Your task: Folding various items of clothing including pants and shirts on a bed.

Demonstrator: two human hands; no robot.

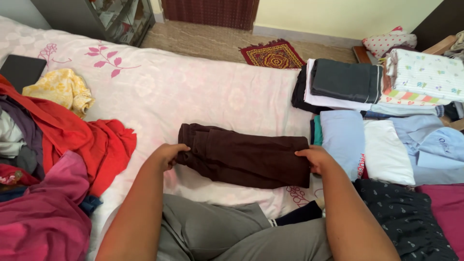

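Both the left hand [166,154] and right hand [314,158] grip the ends of a folded dark-brown cloth garment [244,162] on the pink floral bed [193,92], mid-fold.

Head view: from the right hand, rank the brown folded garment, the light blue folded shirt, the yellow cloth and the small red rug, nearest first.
1. Brown folded garment: under the right hand, which grips its right end.
2. Light blue folded shirt: just beyond the hand, on the right.
3. Small red rug: on the floor past the bed, straight ahead.
4. Yellow cloth: far left, by the red pile.
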